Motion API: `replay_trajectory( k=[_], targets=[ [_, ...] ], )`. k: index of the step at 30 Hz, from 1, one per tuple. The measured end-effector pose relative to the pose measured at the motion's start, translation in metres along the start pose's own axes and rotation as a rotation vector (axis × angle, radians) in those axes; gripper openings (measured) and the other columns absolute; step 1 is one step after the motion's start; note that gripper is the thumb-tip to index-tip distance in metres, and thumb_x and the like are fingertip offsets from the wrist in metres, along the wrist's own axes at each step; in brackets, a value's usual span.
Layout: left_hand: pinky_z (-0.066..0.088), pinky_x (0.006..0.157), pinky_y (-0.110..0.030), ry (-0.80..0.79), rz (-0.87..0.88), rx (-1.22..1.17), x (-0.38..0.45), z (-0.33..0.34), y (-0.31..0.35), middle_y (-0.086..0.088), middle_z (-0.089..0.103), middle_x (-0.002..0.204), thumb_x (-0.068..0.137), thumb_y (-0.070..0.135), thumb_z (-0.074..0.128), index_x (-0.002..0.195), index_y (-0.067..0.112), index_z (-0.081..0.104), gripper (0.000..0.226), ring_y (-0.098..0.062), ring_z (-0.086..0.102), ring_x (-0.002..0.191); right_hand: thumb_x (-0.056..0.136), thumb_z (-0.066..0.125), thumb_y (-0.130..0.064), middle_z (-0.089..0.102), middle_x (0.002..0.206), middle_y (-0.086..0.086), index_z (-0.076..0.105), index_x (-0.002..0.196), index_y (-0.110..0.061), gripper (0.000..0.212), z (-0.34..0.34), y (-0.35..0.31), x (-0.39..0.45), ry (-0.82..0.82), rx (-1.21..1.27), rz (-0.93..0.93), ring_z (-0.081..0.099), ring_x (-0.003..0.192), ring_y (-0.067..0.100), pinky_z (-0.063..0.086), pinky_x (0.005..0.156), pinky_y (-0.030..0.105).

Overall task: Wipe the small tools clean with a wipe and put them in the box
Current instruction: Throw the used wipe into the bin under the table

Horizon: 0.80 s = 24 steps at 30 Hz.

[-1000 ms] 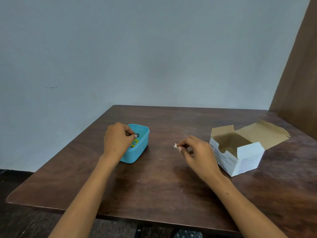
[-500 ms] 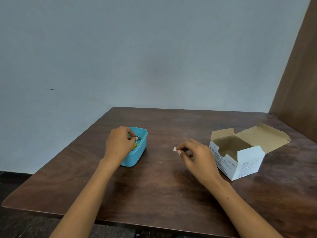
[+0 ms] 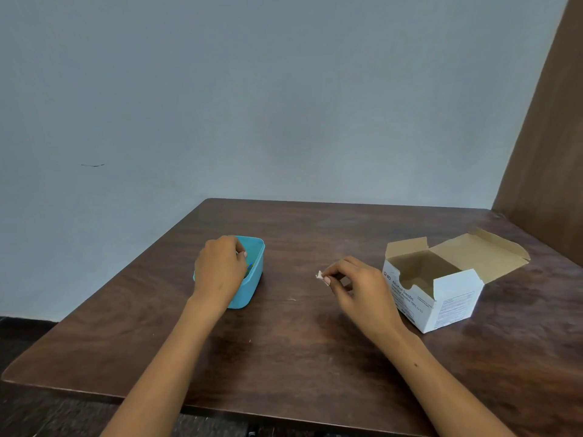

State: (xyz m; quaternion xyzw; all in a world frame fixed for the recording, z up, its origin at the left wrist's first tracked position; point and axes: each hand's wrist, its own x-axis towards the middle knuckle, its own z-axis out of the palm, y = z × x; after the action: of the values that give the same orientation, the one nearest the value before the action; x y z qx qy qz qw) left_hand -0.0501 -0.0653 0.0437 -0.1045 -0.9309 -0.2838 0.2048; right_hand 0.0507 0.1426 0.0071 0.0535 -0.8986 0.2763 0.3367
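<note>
Two bare forearms reach out over the dark wooden table [image 3: 284, 357]. The right hand [image 3: 362, 288] hovers just above the tabletop near the middle, pinching a small white wipe [image 3: 319, 275] between thumb and fingertips. To its right stands an open white cardboard box [image 3: 441, 298] of alcohol swabs, flaps up. The left hand [image 3: 219, 269] is over the blue plastic box [image 3: 254, 279], fingers curled down into it; whether they hold anything cannot be told. Something blue and yellow shows inside. Behind is a plain grey wall [image 3: 252, 105].
</note>
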Motion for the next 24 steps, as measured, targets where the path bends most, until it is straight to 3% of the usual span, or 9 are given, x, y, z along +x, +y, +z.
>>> replay_trajectory(
  k=[4, 8, 10, 13, 17, 20, 24],
  targets=[
    [0.04, 0.06, -0.032, 0.231, 0.131, -0.048, -0.013, -0.005, 0.011, -0.008, 0.07, 0.08, 0.095, 0.016, 0.052, 0.092, 0.008, 0.066, 0.016, -0.027, 0.063, 0.073, 0.086, 0.065, -0.013, 0.065, 0.091, -0.011, 0.069, 0.09, -0.02, 0.01, -0.001, -0.002, 0.001, -0.005, 0.0, 0.009, 0.06, 0.078, 0.004, 0.053, 0.068, 0.018],
    [0.042, 0.055, -0.03, 0.328, 0.269, -0.145, -0.034, -0.005, 0.034, -0.006, 0.069, 0.075, 0.093, 0.013, 0.057, 0.092, 0.008, 0.066, 0.01, -0.019, 0.059, 0.063, 0.086, 0.065, -0.012, 0.066, 0.091, -0.008, 0.07, 0.089, -0.018, 0.008, -0.002, -0.003, 0.001, 0.01, -0.001, 0.012, 0.059, 0.075, 0.005, 0.051, 0.066, 0.017],
    [0.045, 0.053, -0.03, 0.3, 0.308, -0.202, -0.046, 0.001, 0.043, -0.004, 0.069, 0.074, 0.091, 0.012, 0.059, 0.093, 0.009, 0.066, 0.008, -0.014, 0.058, 0.06, 0.085, 0.066, -0.011, 0.066, 0.09, -0.006, 0.07, 0.088, -0.017, 0.008, -0.003, -0.003, 0.001, 0.015, -0.003, 0.013, 0.058, 0.074, 0.005, 0.051, 0.066, 0.018],
    [0.051, 0.055, -0.039, 0.245, 0.322, -0.275, -0.062, 0.013, 0.054, -0.003, 0.07, 0.075, 0.09, 0.012, 0.061, 0.092, 0.012, 0.066, 0.006, -0.02, 0.063, 0.062, 0.084, 0.066, -0.008, 0.066, 0.086, -0.003, 0.07, 0.086, -0.015, 0.008, -0.007, -0.003, 0.002, 0.023, -0.022, 0.009, 0.059, 0.073, 0.008, 0.053, 0.066, 0.025],
    [0.054, 0.064, -0.041, 0.199, 0.327, -0.414, -0.087, 0.021, 0.068, -0.001, 0.072, 0.082, 0.089, 0.012, 0.061, 0.094, 0.013, 0.066, 0.007, -0.018, 0.068, 0.077, 0.084, 0.066, -0.01, 0.07, 0.086, 0.0, 0.07, 0.086, -0.012, 0.005, -0.025, -0.011, 0.003, 0.051, -0.019, 0.095, 0.061, 0.078, 0.008, 0.045, 0.068, 0.01],
    [0.055, 0.068, -0.038, 0.177, 0.341, -0.512, -0.115, 0.021, 0.079, 0.003, 0.072, 0.087, 0.09, 0.013, 0.06, 0.098, 0.015, 0.067, 0.011, -0.012, 0.068, 0.08, 0.083, 0.068, -0.009, 0.071, 0.084, -0.001, 0.071, 0.084, -0.011, 0.005, -0.047, -0.021, -0.021, 0.093, 0.017, 0.194, 0.059, 0.073, 0.0, 0.041, 0.066, 0.005],
    [0.056, 0.074, -0.032, 0.134, 0.354, -0.663, -0.16, 0.023, 0.096, 0.008, 0.072, 0.096, 0.089, 0.012, 0.061, 0.104, 0.015, 0.066, 0.015, -0.003, 0.068, 0.087, 0.08, 0.07, -0.006, 0.065, 0.074, -0.018, 0.068, 0.077, -0.023, 0.017, -0.088, -0.041, -0.089, 0.17, 0.083, 0.327, 0.06, 0.075, -0.012, 0.042, 0.066, 0.001]
  ],
)
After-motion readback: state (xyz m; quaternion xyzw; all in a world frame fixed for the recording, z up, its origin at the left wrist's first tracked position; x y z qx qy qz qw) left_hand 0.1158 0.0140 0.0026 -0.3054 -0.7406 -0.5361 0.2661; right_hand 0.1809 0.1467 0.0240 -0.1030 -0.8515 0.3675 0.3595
